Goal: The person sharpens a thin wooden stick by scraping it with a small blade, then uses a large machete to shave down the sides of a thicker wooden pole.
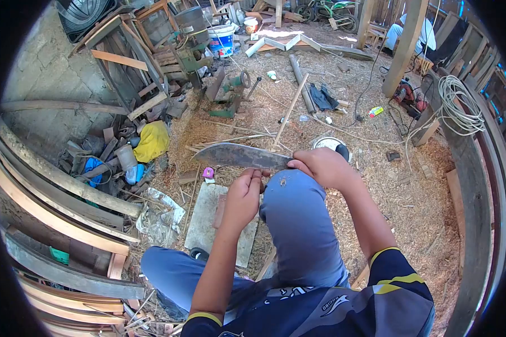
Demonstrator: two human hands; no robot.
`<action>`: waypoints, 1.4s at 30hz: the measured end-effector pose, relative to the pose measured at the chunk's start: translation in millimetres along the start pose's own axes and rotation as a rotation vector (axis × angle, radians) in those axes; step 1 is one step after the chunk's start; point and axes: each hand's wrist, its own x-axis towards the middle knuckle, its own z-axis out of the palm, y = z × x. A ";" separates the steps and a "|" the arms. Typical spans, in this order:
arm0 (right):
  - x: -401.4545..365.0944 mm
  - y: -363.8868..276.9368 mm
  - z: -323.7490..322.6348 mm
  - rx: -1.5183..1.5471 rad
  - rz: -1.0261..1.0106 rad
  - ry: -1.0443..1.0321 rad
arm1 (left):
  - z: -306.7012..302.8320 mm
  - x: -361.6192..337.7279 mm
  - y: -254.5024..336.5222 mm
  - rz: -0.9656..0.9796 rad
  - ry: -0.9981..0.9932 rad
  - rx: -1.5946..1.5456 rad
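A big dull-grey machete blade (239, 155) lies level across my raised knee, its tip pointing left. My right hand (319, 166) is closed around its handle end at the right. My left hand (243, 196) is just below the blade near the handle, fingertips pinched against its lower edge; whether it holds anything small I cannot tell. My blue-jeaned knee (298, 208) sits under both hands.
A flat grey slab (205, 219) lies on the sawdust floor by my leg. Curved planks (62, 219) are stacked at left, a yellow cloth (152, 140) beyond them. Coiled white cable (458, 104) hangs at right. A person (413, 33) sits far back.
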 end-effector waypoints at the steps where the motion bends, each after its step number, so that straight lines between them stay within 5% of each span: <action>1: 0.7 -1.2 -0.4 -0.002 -0.004 -0.002 | 0.3 -0.5 1.3 0.001 0.000 0.030; 4: 2.9 -3.1 0.8 -0.013 -0.012 -0.006 | 1.8 -2.8 -2.2 0.128 0.076 0.130; 31: 11.0 -2.7 -0.1 -0.022 -0.053 -0.043 | -5.3 -21.5 -3.8 0.184 0.063 0.249; 37: 6.2 -5.4 -1.9 -0.028 -0.034 -0.032 | -14.8 -36.8 0.0 0.035 -0.024 0.312; 42: 4.2 3.2 1.6 -0.022 -0.020 -0.019 | -5.0 -36.8 -3.6 0.149 0.031 0.264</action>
